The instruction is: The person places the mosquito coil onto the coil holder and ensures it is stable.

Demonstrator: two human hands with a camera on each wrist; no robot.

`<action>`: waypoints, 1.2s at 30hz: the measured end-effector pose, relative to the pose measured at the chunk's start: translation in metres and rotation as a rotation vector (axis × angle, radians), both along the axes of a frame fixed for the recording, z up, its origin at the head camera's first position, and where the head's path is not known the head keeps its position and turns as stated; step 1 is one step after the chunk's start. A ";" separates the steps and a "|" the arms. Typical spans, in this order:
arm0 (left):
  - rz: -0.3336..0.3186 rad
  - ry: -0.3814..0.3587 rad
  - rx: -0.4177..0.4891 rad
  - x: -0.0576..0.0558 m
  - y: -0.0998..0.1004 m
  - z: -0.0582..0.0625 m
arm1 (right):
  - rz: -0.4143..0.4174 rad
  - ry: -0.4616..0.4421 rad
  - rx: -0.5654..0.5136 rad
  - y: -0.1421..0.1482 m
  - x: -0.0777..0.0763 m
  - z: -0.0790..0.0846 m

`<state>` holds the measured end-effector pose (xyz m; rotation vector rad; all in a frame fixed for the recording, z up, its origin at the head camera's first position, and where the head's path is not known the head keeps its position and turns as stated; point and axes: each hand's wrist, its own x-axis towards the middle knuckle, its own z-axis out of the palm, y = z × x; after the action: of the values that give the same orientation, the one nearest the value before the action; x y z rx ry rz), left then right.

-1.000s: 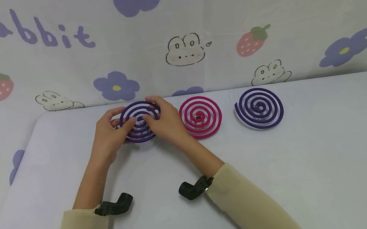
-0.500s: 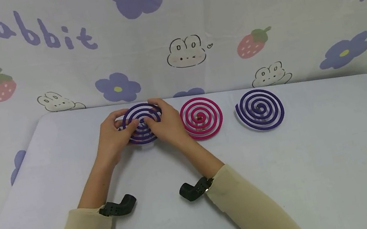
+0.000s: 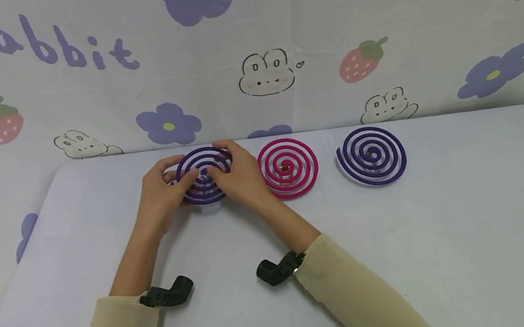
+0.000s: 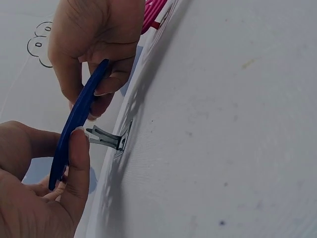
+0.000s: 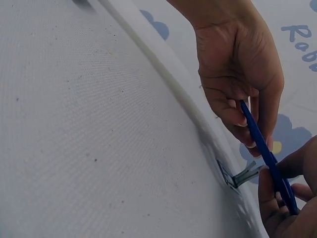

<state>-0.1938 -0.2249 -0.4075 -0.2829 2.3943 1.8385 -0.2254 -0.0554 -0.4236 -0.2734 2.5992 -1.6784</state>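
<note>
Both hands hold a dark blue-purple mosquito coil [image 4: 79, 116] by opposite sides, near the back edge of the table. On its left side my left hand [image 3: 159, 198] pinches it, thumb on top and fingers beneath. The right hand [image 3: 242, 177] grips the other side likewise, and the two thumbs point in toward the centre. From the side, in the left wrist view, the coil lies over a small metal stand [image 4: 120, 143] with upright prongs on the tabletop. The prong tips are close below its underside. In the right wrist view the stand [image 5: 230, 179] shows beside the fingers.
A pink mosquito coil [image 3: 285, 165] sits just right of the right hand, with metal showing through its gaps. Farther right is another purple coil [image 3: 371, 153]. The white table [image 3: 462, 222] ends at a cloth backdrop [image 3: 299, 16] printed with rabbits, flowers and strawberries.
Over the last second both hands and the held coil have shifted very slightly right and toward the person. The pink and the other purple coil have not moved on the table.
</note>
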 end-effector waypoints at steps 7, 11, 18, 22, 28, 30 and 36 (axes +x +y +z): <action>-0.001 -0.014 0.005 0.000 0.003 -0.001 | 0.001 -0.022 0.011 0.002 0.000 0.000; -0.002 -0.015 -0.015 -0.001 0.003 -0.002 | -0.001 -0.031 0.017 0.002 -0.001 -0.001; 0.008 -0.018 -0.024 -0.001 0.004 -0.005 | 0.008 -0.026 0.017 0.002 -0.001 -0.003; 0.006 -0.008 -0.030 0.001 0.002 -0.006 | 0.023 -0.026 0.024 0.001 0.000 -0.005; 0.000 -0.016 -0.033 0.002 0.001 -0.008 | 0.047 -0.033 0.024 0.001 0.001 -0.005; -0.002 -0.015 -0.035 0.001 0.001 -0.008 | 0.048 -0.033 0.018 0.001 0.001 -0.004; -0.015 -0.026 -0.037 0.001 0.000 -0.006 | 0.043 -0.047 0.007 0.002 0.000 -0.005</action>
<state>-0.1931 -0.2247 -0.4132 -0.2897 2.4085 1.7745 -0.2252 -0.0534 -0.4283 -0.2831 2.5465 -1.6411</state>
